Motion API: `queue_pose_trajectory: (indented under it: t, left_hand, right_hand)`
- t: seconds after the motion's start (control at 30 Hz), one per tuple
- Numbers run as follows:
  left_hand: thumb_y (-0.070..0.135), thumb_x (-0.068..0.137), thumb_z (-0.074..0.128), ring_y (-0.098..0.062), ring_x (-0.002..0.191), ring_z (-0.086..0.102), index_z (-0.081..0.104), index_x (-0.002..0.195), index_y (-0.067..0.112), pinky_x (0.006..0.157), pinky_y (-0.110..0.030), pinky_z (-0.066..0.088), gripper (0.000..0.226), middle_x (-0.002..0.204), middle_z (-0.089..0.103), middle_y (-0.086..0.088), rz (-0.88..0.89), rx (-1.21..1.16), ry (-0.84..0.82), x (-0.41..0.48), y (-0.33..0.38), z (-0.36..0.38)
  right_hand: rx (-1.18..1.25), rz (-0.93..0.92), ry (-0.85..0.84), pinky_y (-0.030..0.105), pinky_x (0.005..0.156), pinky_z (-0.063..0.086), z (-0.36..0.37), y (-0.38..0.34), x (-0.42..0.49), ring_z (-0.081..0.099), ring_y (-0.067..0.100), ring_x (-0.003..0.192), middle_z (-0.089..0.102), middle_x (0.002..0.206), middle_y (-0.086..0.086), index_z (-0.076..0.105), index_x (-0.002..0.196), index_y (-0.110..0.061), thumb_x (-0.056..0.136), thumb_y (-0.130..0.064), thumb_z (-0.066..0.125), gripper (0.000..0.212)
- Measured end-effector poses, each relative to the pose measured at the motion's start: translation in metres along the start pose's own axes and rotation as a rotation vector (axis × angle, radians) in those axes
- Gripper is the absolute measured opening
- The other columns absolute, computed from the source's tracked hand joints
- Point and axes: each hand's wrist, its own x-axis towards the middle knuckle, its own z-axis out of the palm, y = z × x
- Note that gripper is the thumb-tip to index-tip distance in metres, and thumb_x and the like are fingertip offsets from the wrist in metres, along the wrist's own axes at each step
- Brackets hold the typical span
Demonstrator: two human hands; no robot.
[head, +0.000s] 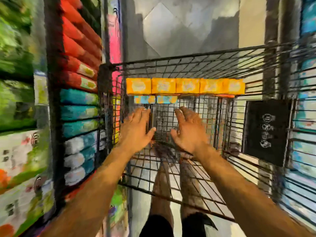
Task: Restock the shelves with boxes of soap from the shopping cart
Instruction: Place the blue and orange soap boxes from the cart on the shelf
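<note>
Orange soap boxes (pixel 185 86) — just beyond left hand (pixel 136 128) and right hand (pixel 189 132).

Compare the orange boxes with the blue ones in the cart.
Five orange boxes, two blue boxes. The orange row spans the far end of the cart; the blue pair shows just beneath it, at the left. Orange faces look taller than blue. Both are in the cart.
</note>
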Motion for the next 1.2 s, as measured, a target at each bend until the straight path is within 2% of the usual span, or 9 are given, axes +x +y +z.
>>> queue_pose_trajectory:
  t: [0.1, 0.23, 0.37, 0.53, 0.67, 0.87, 0.97, 1.13, 1.2]
  left_hand:
    - [0.055, 0.093, 0.045, -0.041, 0.144, 0.031, 0.034, 0.153, 0.014, 0.115, -0.053, 0.033, 0.074, 0.158, 0.033, -0.017, -0.026, 0.019, 0.046, 0.036, -0.015, 0.035]
    - [0.035, 0.088, 0.062, -0.052, 0.143, 0.027, 0.041, 0.152, 0.010, 0.121, -0.045, 0.002, 0.071, 0.152, 0.036, -0.030, -0.055, -0.023, 0.209, 0.064, -0.022, 0.071]
    - [0.034, 0.080, 0.050, -0.037, 0.128, 0.031, 0.044, 0.146, 0.016, 0.114, -0.057, 0.026, 0.069, 0.143, 0.038, -0.020, -0.078, 0.152, 0.356, 0.080, -0.036, 0.094]
    - [0.010, 0.077, 0.064, -0.036, 0.113, 0.042, 0.052, 0.136, 0.013, 0.094, -0.047, 0.045, 0.061, 0.129, 0.050, -0.021, -0.085, 0.018, 0.444, 0.093, -0.041, 0.092]
    - [0.007, 0.070, 0.070, -0.037, 0.108, 0.049, 0.054, 0.129, 0.016, 0.090, -0.046, 0.044, 0.062, 0.126, 0.051, -0.018, -0.108, 0.065, 0.421, 0.097, -0.036, 0.085]
    - [0.019, 0.066, 0.078, -0.030, 0.120, 0.047, 0.057, 0.123, 0.020, 0.104, -0.045, 0.024, 0.060, 0.127, 0.057, -0.007, -0.155, 0.183, 0.303, 0.087, -0.027, 0.076]
    - [0.019, 0.078, 0.069, -0.032, 0.126, 0.048, 0.058, 0.128, 0.019, 0.113, -0.053, 0.029, 0.051, 0.135, 0.053, -0.009, -0.139, -0.009, 0.236, 0.068, -0.029, 0.060]
    - [0.032, 0.074, 0.072, -0.017, 0.101, 0.056, 0.067, 0.116, 0.015, 0.087, -0.030, 0.051, 0.046, 0.116, 0.058, -0.011, -0.224, -0.750, 0.332, 0.008, -0.012, 0.002]
    - [0.016, 0.076, 0.078, -0.008, 0.096, 0.059, 0.067, 0.116, 0.018, 0.083, -0.027, 0.053, 0.042, 0.113, 0.061, -0.011, -0.304, -0.982, 0.329, -0.021, 0.004, -0.027]
  right_hand:
    - [-0.037, -0.063, 0.068, 0.052, 0.114, 0.040, 0.035, 0.011, 0.043, 0.041, 0.040, 0.141, 0.046, 0.153, 0.017, 0.043, 0.152, -0.010, 0.092, -0.048, 0.054, 0.072]
    - [-0.108, -0.142, 0.305, 0.052, 0.109, 0.045, 0.076, 0.026, 0.085, 0.050, 0.043, 0.131, 0.057, 0.141, 0.024, 0.055, 0.142, -0.002, 0.088, -0.042, 0.057, 0.068]
    - [-0.073, -0.111, 0.320, 0.055, 0.111, 0.039, 0.103, 0.040, 0.106, 0.046, 0.045, 0.130, 0.052, 0.143, 0.027, 0.051, 0.144, -0.003, 0.085, -0.035, 0.065, 0.069]
    - [-0.043, -0.128, 0.427, 0.045, 0.092, 0.041, 0.108, 0.045, 0.117, 0.047, 0.035, 0.112, 0.059, 0.125, 0.020, 0.059, 0.132, -0.007, 0.082, -0.026, 0.075, 0.056]
    - [-0.036, -0.152, 0.405, 0.042, 0.084, 0.037, 0.103, 0.046, 0.121, 0.047, 0.033, 0.108, 0.058, 0.119, 0.016, 0.060, 0.124, -0.010, 0.077, -0.025, 0.078, 0.053]
    - [0.147, -0.120, 0.208, 0.042, 0.079, 0.044, 0.092, 0.042, 0.091, 0.056, 0.034, 0.100, 0.062, 0.106, 0.011, 0.060, 0.118, -0.011, 0.078, -0.024, 0.078, 0.045]
    - [0.418, -0.042, 0.158, 0.039, 0.076, 0.048, 0.069, 0.039, 0.058, 0.058, 0.032, 0.095, 0.061, 0.106, 0.012, 0.061, 0.117, -0.007, 0.081, -0.014, 0.078, 0.041]
    - [0.834, 0.234, 0.157, 0.041, 0.084, 0.061, 0.006, 0.022, -0.011, 0.068, 0.021, 0.099, 0.068, 0.114, 0.008, 0.061, 0.116, -0.021, 0.084, -0.025, 0.081, 0.039]
    - [0.947, 0.293, 0.170, 0.036, 0.085, 0.062, -0.028, 0.016, -0.037, 0.070, 0.020, 0.100, 0.070, 0.117, 0.011, 0.064, 0.116, -0.013, 0.086, -0.014, 0.082, 0.036]
